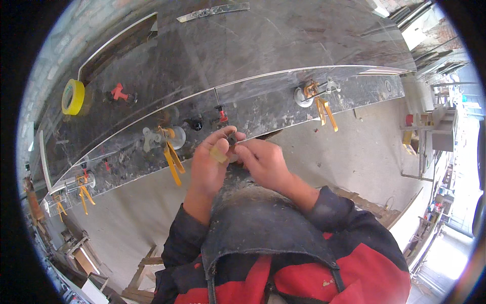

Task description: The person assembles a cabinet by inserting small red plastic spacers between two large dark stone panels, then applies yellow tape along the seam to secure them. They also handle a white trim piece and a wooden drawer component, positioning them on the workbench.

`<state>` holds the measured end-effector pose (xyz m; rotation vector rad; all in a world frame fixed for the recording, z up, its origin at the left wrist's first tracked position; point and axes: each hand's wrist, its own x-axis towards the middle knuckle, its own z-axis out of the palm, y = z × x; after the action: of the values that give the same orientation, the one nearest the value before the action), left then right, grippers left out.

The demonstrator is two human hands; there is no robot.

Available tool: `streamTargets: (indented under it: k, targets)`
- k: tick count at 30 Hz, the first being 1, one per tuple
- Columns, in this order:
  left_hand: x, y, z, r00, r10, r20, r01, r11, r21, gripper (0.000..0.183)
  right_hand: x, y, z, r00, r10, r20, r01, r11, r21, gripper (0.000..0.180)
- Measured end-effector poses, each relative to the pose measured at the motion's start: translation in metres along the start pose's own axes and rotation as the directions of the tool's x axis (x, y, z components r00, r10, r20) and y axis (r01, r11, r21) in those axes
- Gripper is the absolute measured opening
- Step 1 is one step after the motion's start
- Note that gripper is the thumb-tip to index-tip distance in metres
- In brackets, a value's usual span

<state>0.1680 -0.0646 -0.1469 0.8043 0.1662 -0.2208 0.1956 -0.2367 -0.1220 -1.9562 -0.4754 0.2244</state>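
Observation:
Both hands meet before my apron (262, 220), close to the front edge of the dark slab (265, 110). My left hand (207, 163) holds a small dark piece (231, 139) between its fingers and thumb; most of it is hidden. A yellowish strip (218, 155), seemingly tape, lies across the left thumb. With thumb and fingers pinched against that piece, my right hand (265, 159) works from the other side. Just beyond the fingers, a red-and-black clip (222, 114) stands on the slab, and a black round part (196, 124) lies left of it.
Suction-cup clamps with yellow-orange levers grip the slab's front at left (172, 138) and right (311, 93). A yellow tape roll (76, 97), a red T-handled piece (119, 92) and a narrow strip (212, 12) rest on the upper slab (273, 41). Wooden frames (142, 273) stand below.

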Motion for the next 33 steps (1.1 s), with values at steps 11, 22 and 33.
streamTargets:
  k: [11,22,33]
  targets:
    - [0.017,-0.004,-0.003,0.985,-0.061,-0.164,0.056,0.998,-0.039,0.044,0.022,0.013,0.018,0.896,0.394,0.204,-0.439,0.717,0.542,0.033]
    - [0.054,-0.003,-0.002,0.913,-0.094,-0.396,0.107,0.994,0.009,0.03,0.064,0.031,0.031,0.991,-0.023,-0.132,-0.026,0.932,-0.362,0.023]
    - [0.068,0.001,-0.008,0.909,-0.099,-0.404,0.116,0.993,0.018,0.031,0.071,0.041,0.041,0.974,-0.146,-0.172,0.037,0.856,-0.516,0.019]
